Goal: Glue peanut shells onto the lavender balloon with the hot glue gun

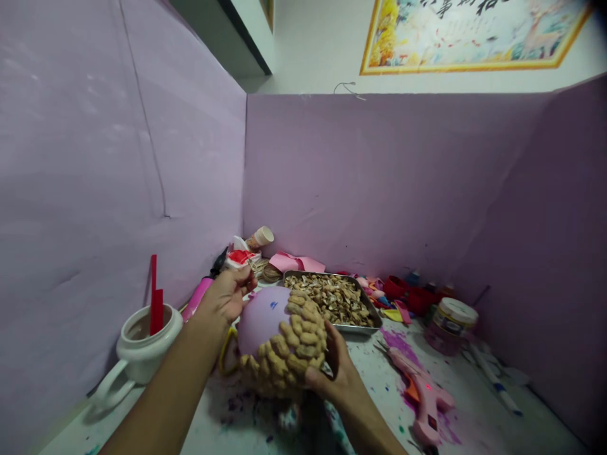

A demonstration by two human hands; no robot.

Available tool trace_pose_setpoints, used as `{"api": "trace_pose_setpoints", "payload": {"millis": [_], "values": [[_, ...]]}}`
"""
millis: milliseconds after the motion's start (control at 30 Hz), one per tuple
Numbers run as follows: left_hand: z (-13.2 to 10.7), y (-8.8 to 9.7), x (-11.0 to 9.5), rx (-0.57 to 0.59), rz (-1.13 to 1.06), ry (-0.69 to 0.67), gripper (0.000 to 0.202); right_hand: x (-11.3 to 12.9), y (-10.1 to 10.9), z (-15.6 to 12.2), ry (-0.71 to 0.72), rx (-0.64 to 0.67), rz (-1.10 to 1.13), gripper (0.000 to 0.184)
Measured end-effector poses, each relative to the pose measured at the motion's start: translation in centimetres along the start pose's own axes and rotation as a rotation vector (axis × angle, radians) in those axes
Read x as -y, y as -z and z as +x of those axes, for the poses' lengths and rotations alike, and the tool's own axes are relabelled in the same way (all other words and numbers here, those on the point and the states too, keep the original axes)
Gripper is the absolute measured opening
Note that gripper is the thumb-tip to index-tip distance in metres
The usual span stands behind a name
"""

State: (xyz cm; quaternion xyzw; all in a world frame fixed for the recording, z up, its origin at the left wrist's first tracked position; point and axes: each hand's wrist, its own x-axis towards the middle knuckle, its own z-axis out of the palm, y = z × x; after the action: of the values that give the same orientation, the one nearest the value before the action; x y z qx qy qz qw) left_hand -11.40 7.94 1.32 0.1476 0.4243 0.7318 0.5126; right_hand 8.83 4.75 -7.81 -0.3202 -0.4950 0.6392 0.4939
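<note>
A pale purple balloon (263,319) is in front of me, its right and lower sides covered with rows of peanut shells (298,338). My right hand (339,366) grips it from the right, thumb on the front shells and fingers behind. At the balloon's upper left is my left hand (232,294), its fingers curled together close to the balloon; what they hold, if anything, is too small to make out. Behind the balloon lies a metal tray (363,329) of loose shells (334,297). A pink glue gun (422,395) with a glowing red light rests at the right.
A white handled pot (147,344) with red strips stands left. Beside the balloon is a yellow loop (227,354). Deflated balloons (374,291), a lidded jar (450,322) and a marker (497,382) lie right. Purple panels (379,183) enclose the paint-stained table (370,373).
</note>
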Motion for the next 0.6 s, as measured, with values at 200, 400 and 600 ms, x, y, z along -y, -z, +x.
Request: {"api": "trace_pose_setpoints", "payload": {"millis": [200,400,600], "values": [[-2.3,-1.8,2.7,0.088,0.113,0.164,0.009,2.2,4.5,-1.9,0.016,-0.116,-0.044,0.097],[-3.8,-2.8,4.4,0.167,0.207,0.184,0.012,1.4,6.7,-2.7,0.05,-0.089,0.016,0.112],[-5.3,-3.5,5.1,0.262,0.364,0.133,0.015,1.4,7.3,-3.2,0.042,-0.046,-0.014,0.122]]}}
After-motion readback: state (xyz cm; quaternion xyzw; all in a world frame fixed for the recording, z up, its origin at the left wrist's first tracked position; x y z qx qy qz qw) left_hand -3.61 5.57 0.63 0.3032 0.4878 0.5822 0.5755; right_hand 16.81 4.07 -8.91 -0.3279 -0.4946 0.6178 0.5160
